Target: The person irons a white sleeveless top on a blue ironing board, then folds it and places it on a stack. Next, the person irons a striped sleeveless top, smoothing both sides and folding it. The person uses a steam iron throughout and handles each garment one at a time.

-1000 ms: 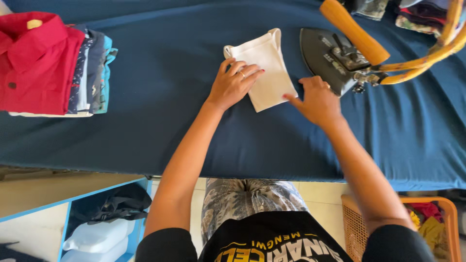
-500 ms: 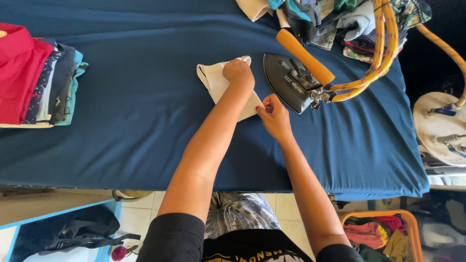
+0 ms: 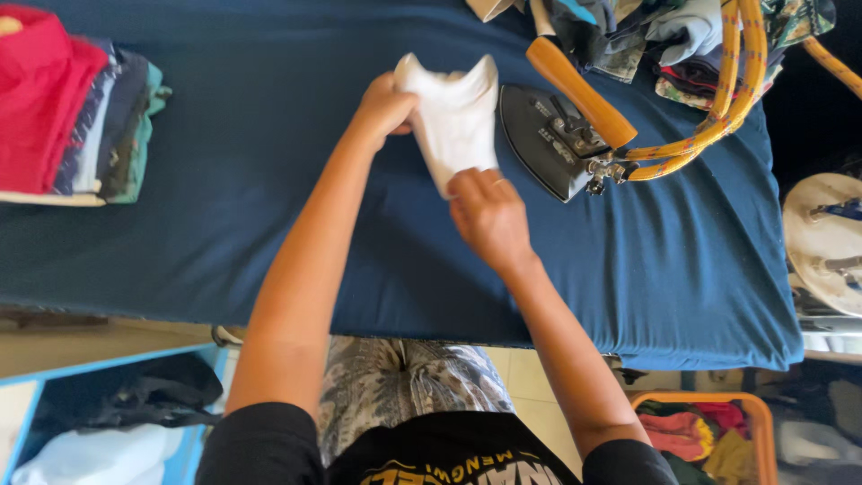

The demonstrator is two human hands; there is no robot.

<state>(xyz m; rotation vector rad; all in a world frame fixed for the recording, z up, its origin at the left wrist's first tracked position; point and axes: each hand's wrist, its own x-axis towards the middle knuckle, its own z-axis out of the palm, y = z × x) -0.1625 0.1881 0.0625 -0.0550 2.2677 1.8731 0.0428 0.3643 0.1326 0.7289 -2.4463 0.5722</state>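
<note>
Blue cloth is covering the long counter (image 3: 224, 233), seen from the head camera looking down. Both hands are holding a small white cloth (image 3: 453, 126) just above the counter. The left hand (image 3: 386, 106) is closing on the cloth's top left corner. The right hand (image 3: 489, 211) is pinching its bottom end. A black iron (image 3: 548, 139) with an orange handle is sitting just beside the cloth, on the right. A stack of folded clothes (image 3: 76, 117) is lying well apart at the left. More loose clothes (image 3: 664, 40) are piling up at the far edge.
</note>
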